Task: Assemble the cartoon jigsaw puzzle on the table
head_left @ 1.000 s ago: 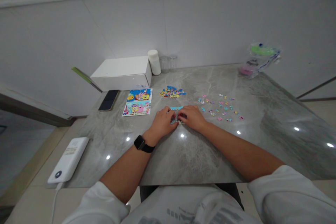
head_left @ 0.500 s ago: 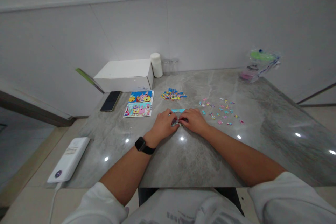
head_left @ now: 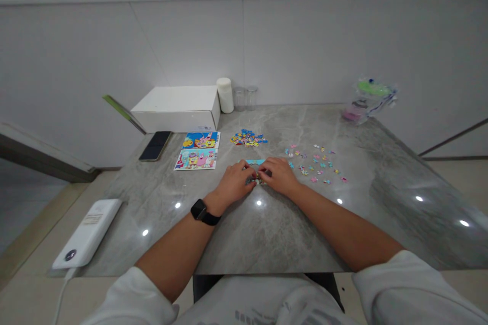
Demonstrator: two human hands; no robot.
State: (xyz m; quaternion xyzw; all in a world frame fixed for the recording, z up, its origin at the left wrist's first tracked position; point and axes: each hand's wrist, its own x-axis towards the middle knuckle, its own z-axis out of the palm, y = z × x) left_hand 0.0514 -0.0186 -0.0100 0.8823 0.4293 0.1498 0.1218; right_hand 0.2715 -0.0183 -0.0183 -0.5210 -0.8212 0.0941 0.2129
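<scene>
A partly joined jigsaw puzzle (head_left: 254, 162) with a light blue top strip lies flat on the table, largely covered by my hands. My left hand (head_left: 237, 181), a black watch on its wrist, curls its thumb and fingers around the puzzle's left side. From the right, my right hand (head_left: 280, 174) has its fingertips pinched together over the puzzle's middle, on what looks like a small puzzle piece that they mostly hide. Loose puzzle pieces (head_left: 323, 165) are scattered to the right of my right hand. Beyond the puzzle sits a heap of blue and yellow puzzle pieces (head_left: 248, 138).
Two cartoon picture cards (head_left: 196, 159) lie left of my hands, beside a phone (head_left: 155, 145). Behind them stand a white box (head_left: 175, 106), a white bottle (head_left: 225, 96) and two clear glasses (head_left: 250, 98). A plastic bag (head_left: 369, 100) is back right; a white corded device (head_left: 88, 232) is front left.
The whole view has shifted slightly, so things sit a little further left. Both hands stay at the puzzle, with only small finger movements.
</scene>
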